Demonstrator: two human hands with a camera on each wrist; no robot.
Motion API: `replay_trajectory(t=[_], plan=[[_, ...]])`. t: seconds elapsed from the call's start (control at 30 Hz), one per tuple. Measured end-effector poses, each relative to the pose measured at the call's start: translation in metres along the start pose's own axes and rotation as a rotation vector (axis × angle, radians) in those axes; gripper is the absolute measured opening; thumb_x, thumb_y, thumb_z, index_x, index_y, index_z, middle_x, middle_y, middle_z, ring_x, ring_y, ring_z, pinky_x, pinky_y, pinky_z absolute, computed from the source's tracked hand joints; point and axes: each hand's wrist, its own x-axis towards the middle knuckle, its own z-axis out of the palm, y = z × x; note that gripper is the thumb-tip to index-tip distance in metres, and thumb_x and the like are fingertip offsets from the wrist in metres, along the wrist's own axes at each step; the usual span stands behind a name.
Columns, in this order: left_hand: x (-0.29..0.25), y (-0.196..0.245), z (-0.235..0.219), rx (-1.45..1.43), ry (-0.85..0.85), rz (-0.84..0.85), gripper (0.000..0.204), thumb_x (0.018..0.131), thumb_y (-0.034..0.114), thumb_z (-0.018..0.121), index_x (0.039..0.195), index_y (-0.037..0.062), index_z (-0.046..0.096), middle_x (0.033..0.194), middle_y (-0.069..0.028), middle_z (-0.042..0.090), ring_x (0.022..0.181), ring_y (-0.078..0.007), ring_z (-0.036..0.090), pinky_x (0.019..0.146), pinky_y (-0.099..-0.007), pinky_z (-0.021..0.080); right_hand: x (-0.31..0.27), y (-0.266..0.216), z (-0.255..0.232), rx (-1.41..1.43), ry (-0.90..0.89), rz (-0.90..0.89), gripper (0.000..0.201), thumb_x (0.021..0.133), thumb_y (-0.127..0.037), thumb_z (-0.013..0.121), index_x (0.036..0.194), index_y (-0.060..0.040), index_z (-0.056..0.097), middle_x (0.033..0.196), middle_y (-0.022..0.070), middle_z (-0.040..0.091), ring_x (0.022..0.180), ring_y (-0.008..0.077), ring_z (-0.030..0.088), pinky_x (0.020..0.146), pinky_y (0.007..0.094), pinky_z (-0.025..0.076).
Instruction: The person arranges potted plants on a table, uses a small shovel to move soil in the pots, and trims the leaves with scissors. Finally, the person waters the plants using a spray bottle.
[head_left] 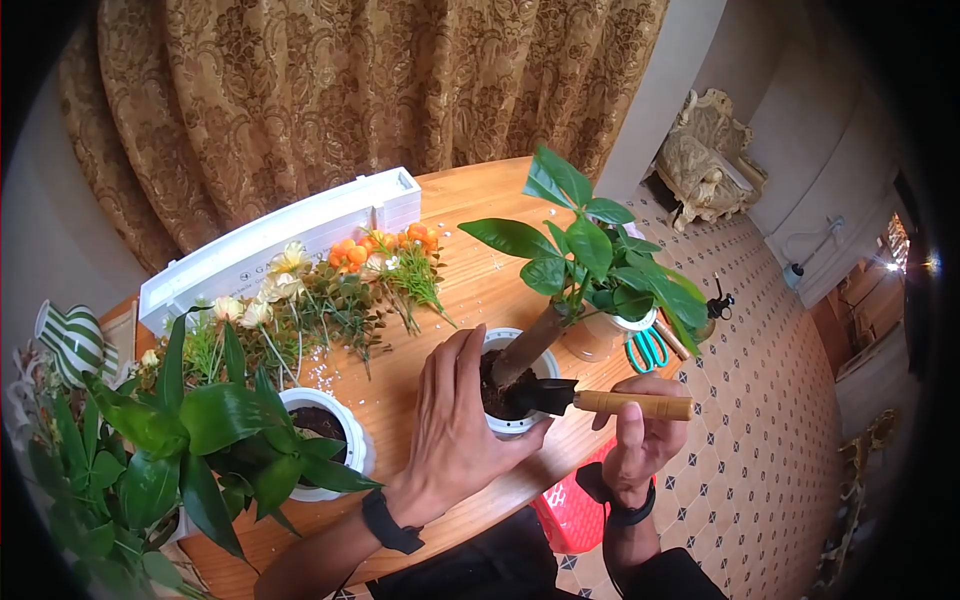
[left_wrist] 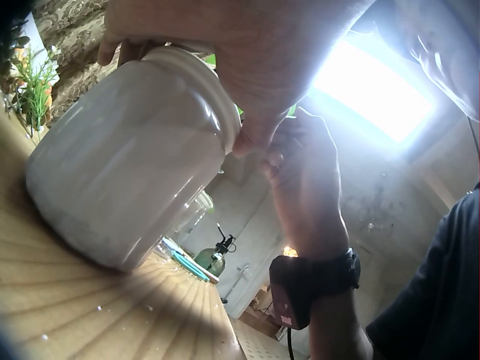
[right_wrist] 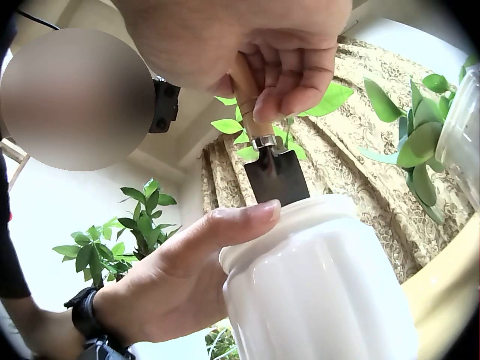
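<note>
A white plant pot [head_left: 512, 427] holds dark soil and a thick-stemmed plant [head_left: 532, 345] with broad green leaves. My left hand [head_left: 450, 415] grips this pot, its thumb along the near rim and its fingers reaching past the far side. In my right hand [head_left: 642, 445] is a small trowel [head_left: 645, 404], held by its wooden handle. The trowel's black blade [right_wrist: 276, 177] dips in over the rim beside the stem, its tip hidden behind the rim in the right wrist view. Smooth pale pot walls [left_wrist: 124, 161] fill much of the left wrist view.
Another white pot [head_left: 358, 450] with soil and a leafy plant [head_left: 200, 425] stands left. Behind lie artificial flowers [head_left: 285, 275] and a long white planter box [head_left: 300, 225]. Teal-handled scissors [head_left: 648, 350] lie near the table's right edge. A red stool [head_left: 572, 510] is below.
</note>
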Motion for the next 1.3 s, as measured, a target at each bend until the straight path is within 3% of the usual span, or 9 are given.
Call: replay_trajectory(t=[0.43, 0.67, 0.83, 0.93, 1.13, 1.3], plan=[[-0.0004, -0.0004, 0.0002, 0.038, -0.006, 0.002, 0.107, 0.064, 0.031, 0.093, 0.144, -0.0065, 0.033, 0.136, -0.0273, 0.041, 0.126, -0.0441, 0.047, 0.104, -0.0498, 0.045, 0.0000, 0.0011, -0.0024, -0.044, -0.048, -0.036, 0.036, 0.092, 0.002, 0.062, 0.123, -0.0062, 0.047, 0.087, 0.0180, 0.064, 0.057, 0.0183, 0.061, 0.049, 0.0293, 0.049], [-0.0004, 0.0000, -0.0003, 0.030, -0.011, 0.000, 0.106, 0.064, 0.032, 0.093, 0.143, -0.0071, 0.033, 0.136, -0.0274, 0.041, 0.126, -0.0442, 0.047, 0.104, -0.0494, 0.046, -0.0006, 0.0038, -0.0018, -0.046, -0.025, -0.027, 0.032, 0.092, 0.002, 0.063, 0.119, -0.0045, 0.048, 0.086, 0.0167, 0.064, 0.056, 0.0182, 0.060, 0.049, 0.0295, 0.049], [0.0002, 0.0009, -0.0005, 0.052, -0.004, 0.004, 0.106, 0.064, 0.032, 0.093, 0.143, -0.0060, 0.034, 0.135, -0.0268, 0.041, 0.126, -0.0441, 0.047, 0.104, -0.0502, 0.044, 0.0018, 0.0005, -0.0039, -0.102, -0.084, -0.028, 0.044, 0.091, 0.003, 0.062, 0.129, -0.0094, 0.045, 0.087, 0.0175, 0.066, 0.056, 0.0185, 0.061, 0.050, 0.0299, 0.050], [-0.0004, -0.0004, 0.0009, 0.042, -0.003, 0.000, 0.106, 0.064, 0.033, 0.093, 0.143, -0.0055, 0.034, 0.136, -0.0266, 0.041, 0.126, -0.0441, 0.047, 0.105, -0.0504, 0.043, 0.0020, 0.0029, -0.0036, -0.084, -0.019, -0.066, 0.044, 0.090, 0.003, 0.063, 0.129, -0.0093, 0.045, 0.087, 0.0180, 0.066, 0.057, 0.0188, 0.061, 0.050, 0.0300, 0.050], [-0.0002, 0.0009, -0.0007, 0.046, -0.008, -0.002, 0.108, 0.063, 0.033, 0.094, 0.143, -0.0057, 0.033, 0.136, -0.0264, 0.041, 0.126, -0.0439, 0.047, 0.105, -0.0502, 0.043, 0.0046, 0.0073, -0.0013, -0.154, -0.074, -0.147, 0.041, 0.089, 0.003, 0.064, 0.124, -0.0064, 0.045, 0.086, 0.0172, 0.066, 0.057, 0.0193, 0.061, 0.050, 0.0307, 0.049], [-0.0003, 0.0005, -0.0005, 0.055, -0.011, 0.002, 0.108, 0.063, 0.035, 0.094, 0.144, -0.0057, 0.033, 0.137, -0.0265, 0.041, 0.126, -0.0439, 0.046, 0.105, -0.0502, 0.043, 0.0029, 0.0042, -0.0039, -0.158, -0.082, -0.066, 0.038, 0.088, 0.002, 0.065, 0.121, -0.0051, 0.046, 0.085, 0.0170, 0.067, 0.059, 0.0210, 0.061, 0.053, 0.0326, 0.049]])
